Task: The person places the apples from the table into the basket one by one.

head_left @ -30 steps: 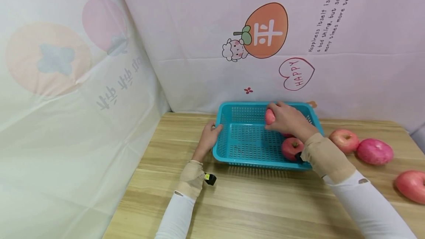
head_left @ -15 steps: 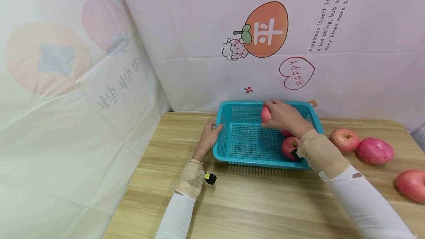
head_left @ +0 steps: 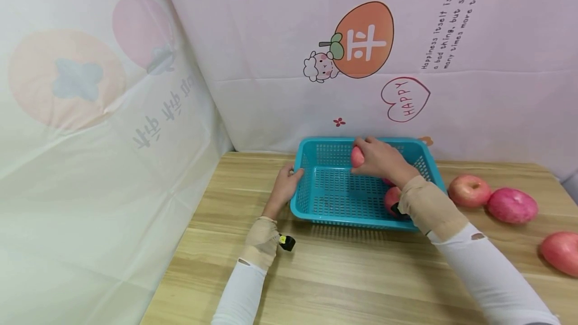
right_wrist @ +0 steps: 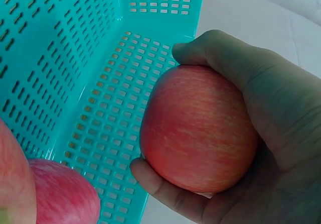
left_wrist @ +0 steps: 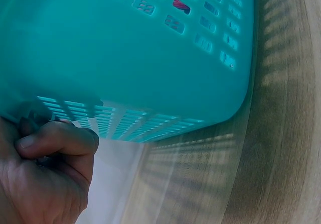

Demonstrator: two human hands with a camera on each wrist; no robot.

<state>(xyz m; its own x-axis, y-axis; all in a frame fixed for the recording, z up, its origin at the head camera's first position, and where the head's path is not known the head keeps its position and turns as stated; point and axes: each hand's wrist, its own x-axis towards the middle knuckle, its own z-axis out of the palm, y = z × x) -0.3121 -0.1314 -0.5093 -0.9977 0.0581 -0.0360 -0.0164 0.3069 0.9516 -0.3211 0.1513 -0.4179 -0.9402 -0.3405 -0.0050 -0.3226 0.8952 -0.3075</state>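
A turquoise plastic basket [head_left: 352,223] with slotted walls stands on the wooden table. My left hand [head_left: 286,184] grips its left rim; in the left wrist view the fingers of that hand [left_wrist: 55,169] are curled at the basket's edge. Above the back part of the basket, my right hand [head_left: 379,159] holds a red apple [right_wrist: 200,128], thumb on one side and fingers on the other. Another apple [head_left: 392,200] lies in the basket's right part, partly behind the right wrist. Beside it sits a darker pink fruit [right_wrist: 65,194], mostly hidden in the head view.
Right of the basket, an apple [head_left: 469,190] and a mottled pink fruit [head_left: 512,205] lie side by side on the table [head_left: 343,280]. A further apple [head_left: 561,252] is at the right picture edge. A printed white cloth [head_left: 271,109] hangs close behind the basket.
My right hand has moved a little left over the basket with the apple in its grasp. The left hand stays at the left rim.
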